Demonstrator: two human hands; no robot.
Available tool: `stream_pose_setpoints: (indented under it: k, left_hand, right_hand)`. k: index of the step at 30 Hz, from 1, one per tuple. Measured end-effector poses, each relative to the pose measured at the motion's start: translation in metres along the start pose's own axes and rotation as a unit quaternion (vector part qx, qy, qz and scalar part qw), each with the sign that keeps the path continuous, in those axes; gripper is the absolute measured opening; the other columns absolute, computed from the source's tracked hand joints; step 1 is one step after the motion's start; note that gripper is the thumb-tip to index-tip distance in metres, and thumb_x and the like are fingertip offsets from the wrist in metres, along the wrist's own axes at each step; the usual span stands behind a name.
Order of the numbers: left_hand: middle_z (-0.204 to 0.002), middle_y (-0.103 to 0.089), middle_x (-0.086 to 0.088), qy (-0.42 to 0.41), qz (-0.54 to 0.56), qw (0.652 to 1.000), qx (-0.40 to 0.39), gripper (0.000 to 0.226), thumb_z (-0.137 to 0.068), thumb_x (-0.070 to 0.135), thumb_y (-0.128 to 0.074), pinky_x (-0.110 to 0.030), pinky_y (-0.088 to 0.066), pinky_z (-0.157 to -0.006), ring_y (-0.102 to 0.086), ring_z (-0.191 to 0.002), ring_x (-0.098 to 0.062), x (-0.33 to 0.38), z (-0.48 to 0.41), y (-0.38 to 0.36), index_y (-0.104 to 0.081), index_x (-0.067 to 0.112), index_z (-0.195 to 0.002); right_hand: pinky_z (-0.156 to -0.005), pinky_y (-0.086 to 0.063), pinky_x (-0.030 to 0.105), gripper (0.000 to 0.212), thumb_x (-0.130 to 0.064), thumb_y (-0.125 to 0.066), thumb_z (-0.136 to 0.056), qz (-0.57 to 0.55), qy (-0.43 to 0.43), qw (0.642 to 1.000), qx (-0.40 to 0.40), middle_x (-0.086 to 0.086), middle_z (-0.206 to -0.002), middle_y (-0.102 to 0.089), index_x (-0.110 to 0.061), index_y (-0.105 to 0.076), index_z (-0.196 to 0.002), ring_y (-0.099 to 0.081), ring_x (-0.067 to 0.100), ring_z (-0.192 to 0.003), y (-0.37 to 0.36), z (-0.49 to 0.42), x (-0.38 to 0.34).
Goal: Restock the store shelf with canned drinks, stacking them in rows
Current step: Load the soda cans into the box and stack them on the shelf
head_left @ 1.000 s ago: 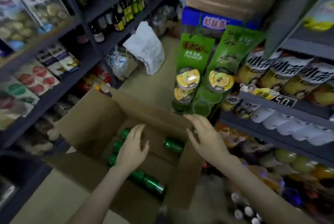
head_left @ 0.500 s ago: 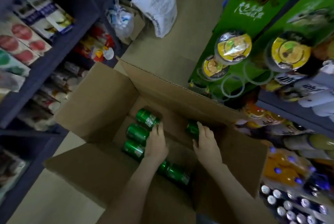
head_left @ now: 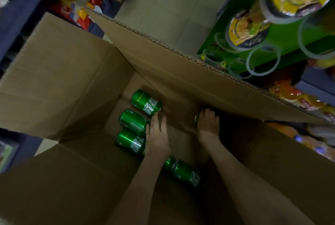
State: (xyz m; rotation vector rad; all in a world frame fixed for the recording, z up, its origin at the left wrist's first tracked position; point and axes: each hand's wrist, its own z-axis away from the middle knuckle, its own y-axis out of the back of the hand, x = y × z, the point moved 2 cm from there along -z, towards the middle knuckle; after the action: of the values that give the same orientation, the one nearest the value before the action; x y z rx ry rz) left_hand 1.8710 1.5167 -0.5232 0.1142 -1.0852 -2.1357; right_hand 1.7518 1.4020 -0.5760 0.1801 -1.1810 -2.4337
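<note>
down at the bottom of the open cardboard box (head_left: 59, 83), green cans (head_left: 126, 139) lie on their sides on the box floor. three sit in a column on the left: top can (head_left: 146, 103), middle can (head_left: 133, 122), lower can (head_left: 131, 143). a fourth can (head_left: 184, 173) lies nearer, partly under the left forearm. left hand (head_left: 157, 136) is down among them, back up, fingers fairly straight and laid against the ends of the middle and lower cans, not wrapped round anything i can see. right hand (head_left: 208, 125) reaches into the shadow under the far flap (head_left: 181, 65), onto a fifth can (head_left: 196, 118) with only its end showing. its fingertips vanish into the dark, so i cannot tell whether it is clamped on. this reads as the pick-up step, and nothing is lifted yet. next, each hand needs to close round a can body and raise it clear of the flaps. then the can goes upright into its row on the shelf, which i cannot pick out from here.
</note>
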Motion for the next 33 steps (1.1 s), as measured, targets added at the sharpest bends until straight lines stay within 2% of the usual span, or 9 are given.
stream_pose_setpoints:
  k: [4,9,12,16,18,20,23,28,33]
  left_hand:
    - [-0.155,0.014,-0.011,0.002,0.002,1.0,-0.013,0.1,-0.083,0.02,-0.067,-0.04,0.0,-0.118,0.005,-0.145,-0.029,-0.007,0.003,-0.002,0.008,0.014,-0.149]
    - [-0.156,0.008,-0.011,-0.021,0.05,0.998,-0.012,0.097,-0.083,0.017,-0.066,-0.039,-0.003,-0.117,0.001,-0.144,-0.03,-0.004,0.013,0.028,0.004,0.017,-0.15]
    - [-0.157,-0.003,-0.011,-0.054,0.098,0.994,-0.019,0.092,-0.083,0.017,-0.066,-0.041,-0.011,-0.118,-0.007,-0.144,-0.03,0.003,0.022,0.051,-0.003,0.019,-0.15]
    - [-0.155,-0.014,-0.008,-0.073,0.132,0.988,-0.017,0.088,-0.083,0.022,-0.068,-0.042,-0.018,-0.117,-0.015,-0.142,-0.027,0.017,0.041,0.076,-0.011,0.017,-0.149]
    - [-0.146,-0.033,-0.006,-0.118,0.19,0.975,-0.011,0.08,-0.08,0.022,-0.072,-0.04,-0.03,-0.111,-0.031,-0.136,-0.024,0.03,0.052,0.087,-0.026,0.017,-0.144]
    - [-0.132,-0.049,0.001,-0.156,0.254,0.955,-0.004,0.066,-0.08,0.023,-0.073,-0.033,-0.041,-0.098,-0.046,-0.124,-0.017,0.046,0.068,0.1,-0.039,0.023,-0.137]
    - [-0.129,-0.052,0.007,-0.178,0.299,0.937,-0.005,0.07,-0.08,0.03,-0.073,-0.033,-0.044,-0.092,-0.049,-0.116,-0.011,0.075,0.096,0.122,-0.035,0.03,-0.138]
    - [-0.122,-0.056,0.005,-0.234,0.348,0.907,0.045,0.074,-0.073,0.022,-0.078,-0.025,-0.044,-0.084,-0.054,-0.111,-0.013,0.134,0.147,0.161,-0.035,0.025,-0.134]
    - [-0.103,-0.063,0.008,-0.277,0.308,0.902,0.122,0.071,-0.065,0.023,-0.078,-0.026,-0.046,-0.07,-0.06,-0.092,-0.014,0.204,0.203,0.203,-0.044,0.028,-0.127]
  right_hand:
    - [-0.105,-0.027,0.045,0.04,-0.01,-0.032,-0.099,0.035,0.037,0.999,-0.003,0.017,-0.136,-0.04,-0.003,-0.029,-0.138,-0.037,0.034,-0.125,-0.003,0.012,-0.007]
    - [-0.101,-0.035,0.04,0.048,-0.016,-0.047,-0.095,0.032,0.1,0.994,0.01,0.014,-0.135,-0.044,-0.005,-0.031,-0.139,-0.041,0.03,-0.123,0.031,0.043,-0.022]
    - [-0.102,-0.035,0.04,0.063,-0.024,-0.06,-0.088,-0.034,0.148,0.988,0.004,0.013,-0.138,-0.04,-0.007,-0.03,-0.141,-0.038,0.03,-0.124,0.059,0.063,-0.028]
    - [-0.105,-0.033,0.034,0.078,-0.031,-0.071,-0.079,-0.189,0.16,0.967,0.064,0.013,-0.137,-0.044,-0.004,-0.032,-0.141,-0.039,0.03,-0.125,0.103,0.095,-0.018]
    - [-0.104,-0.032,0.031,0.08,-0.032,-0.074,-0.076,-0.251,0.16,0.949,0.098,0.014,-0.133,-0.048,-0.001,-0.036,-0.139,-0.043,0.031,-0.123,0.126,0.116,-0.006]
    - [-0.103,-0.031,0.029,0.082,-0.032,-0.076,-0.074,-0.301,0.151,0.933,0.124,0.014,-0.132,-0.05,0.0,-0.038,-0.138,-0.042,0.029,-0.124,0.15,0.14,0.009]
    - [-0.102,-0.029,0.023,0.085,-0.032,-0.08,-0.071,-0.331,0.149,0.916,0.172,0.01,-0.135,-0.05,-0.003,-0.039,-0.139,-0.042,0.025,-0.127,0.185,0.177,0.035]
    - [-0.1,-0.035,0.023,0.083,-0.042,-0.082,-0.065,-0.362,0.153,0.887,0.244,0.002,-0.129,-0.056,-0.012,-0.047,-0.134,-0.048,0.016,-0.121,0.237,0.232,0.077]
    - [-0.083,-0.037,0.006,0.066,-0.038,-0.083,-0.065,-0.442,0.18,0.834,0.276,-0.015,-0.105,-0.058,-0.024,-0.055,-0.123,-0.05,-0.005,-0.099,0.29,0.292,0.142]
